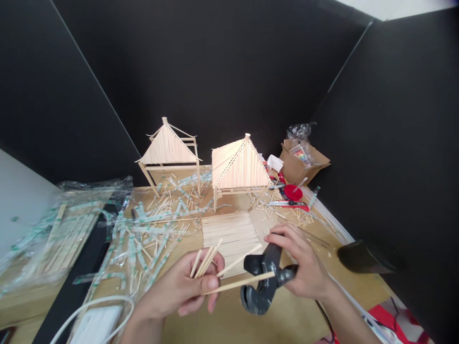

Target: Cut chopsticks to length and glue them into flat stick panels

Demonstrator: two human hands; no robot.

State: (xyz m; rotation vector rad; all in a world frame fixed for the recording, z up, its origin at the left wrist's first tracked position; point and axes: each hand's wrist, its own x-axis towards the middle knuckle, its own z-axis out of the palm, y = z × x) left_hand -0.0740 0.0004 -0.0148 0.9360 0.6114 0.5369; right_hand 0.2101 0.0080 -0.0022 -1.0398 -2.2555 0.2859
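Observation:
Several thin wooden sticks [207, 260] are pinched between the thumb and fingers of my left hand [195, 282], pointing up and to the right. Closed round the handle of a black tool [264, 277] with curved jaws is my right hand [301, 263]. One stick from my left hand reaches across the tool, its tip in front of the tool's body. Beyond both hands, a flat panel of sticks [229, 231] lies on the wooden table [229, 325]. Behind it stands a small stick house [240, 167] with a covered roof, and to its left a second stick frame [168, 148] with a partly covered roof.
Clear plastic wrappers and green-marked strips [143, 229] cover the left side. Short stick offcuts are scattered around the houses. A red round lid [293, 192], a cutter [289, 204] and a cardboard box [304, 160] lie at the back right. A black cylinder [369, 256] is at right.

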